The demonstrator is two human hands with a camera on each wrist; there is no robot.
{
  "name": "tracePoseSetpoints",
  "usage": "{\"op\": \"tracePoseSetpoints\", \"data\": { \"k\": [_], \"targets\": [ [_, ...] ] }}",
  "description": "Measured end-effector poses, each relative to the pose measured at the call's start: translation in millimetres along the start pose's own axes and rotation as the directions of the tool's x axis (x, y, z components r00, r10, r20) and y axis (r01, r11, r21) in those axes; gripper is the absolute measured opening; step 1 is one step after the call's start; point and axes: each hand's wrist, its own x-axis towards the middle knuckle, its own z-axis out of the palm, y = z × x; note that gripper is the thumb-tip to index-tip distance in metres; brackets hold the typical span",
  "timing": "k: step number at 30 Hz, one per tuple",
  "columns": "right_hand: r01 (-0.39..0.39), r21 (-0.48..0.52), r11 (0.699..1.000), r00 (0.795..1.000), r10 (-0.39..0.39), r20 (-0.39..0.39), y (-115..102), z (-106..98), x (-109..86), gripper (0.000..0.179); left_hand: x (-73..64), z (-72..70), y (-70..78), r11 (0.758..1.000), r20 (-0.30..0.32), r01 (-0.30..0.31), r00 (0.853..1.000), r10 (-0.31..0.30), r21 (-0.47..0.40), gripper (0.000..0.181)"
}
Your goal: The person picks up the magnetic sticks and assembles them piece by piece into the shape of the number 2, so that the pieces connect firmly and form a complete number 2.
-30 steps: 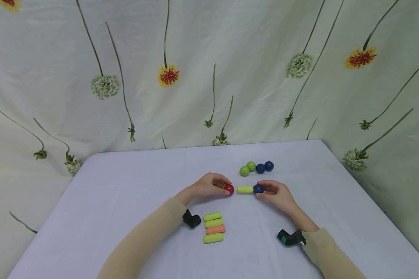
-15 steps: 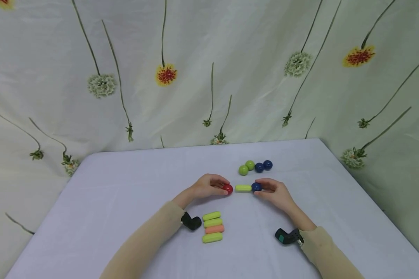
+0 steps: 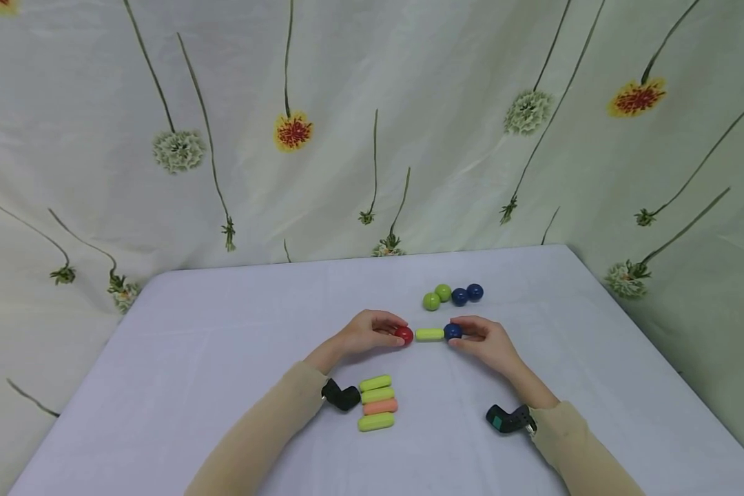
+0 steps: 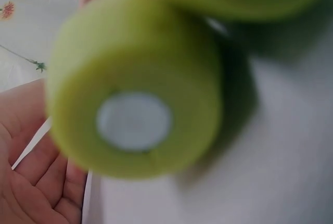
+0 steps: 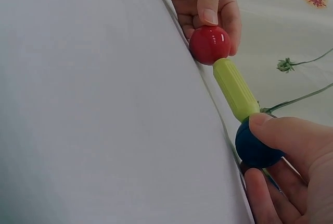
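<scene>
A red ball is pinched between the thumb and fingers of my left hand. My right hand grips a blue ball that sits on the right end of a yellow-green ribbed rod. In the right wrist view the rod lies between the red ball and the blue ball, its far end at the red ball; whether they touch or join I cannot tell. Blurred yellow-green rods fill much of the left wrist view and hide most of the left hand's work.
Several rods lie in a stack near the left wrist, yellow-green rods and one orange rod. Behind the hands, green balls and blue balls rest on the white-covered table. A flowered cloth hangs behind.
The right hand has brought the blue ball and rod leftward, so the gap between rod and red ball has narrowed. The left hand keeps its hold on the red ball. The view shifts slightly.
</scene>
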Motion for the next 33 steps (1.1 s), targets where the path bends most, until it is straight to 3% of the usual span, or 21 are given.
{"op": "tracePoseSetpoints", "data": {
  "k": [25, 33],
  "targets": [
    [0.035, -0.067, 0.997, 0.999, -0.037, -0.031, -0.4, 6.7, 1.2, 0.043, -5.1, 3.8, -4.7, 1.000, -0.059, -0.010, 0.998, 0.009, -0.006, 0.034],
    [0.004, -0.065, 0.998, 0.998, -0.008, -0.068, -0.3, 7.6, 1.7, 0.044, -4.0, 5.8, -7.8, 0.999, -0.070, -0.038, 0.997, 0.039, 0.003, 0.038]
  ]
}}
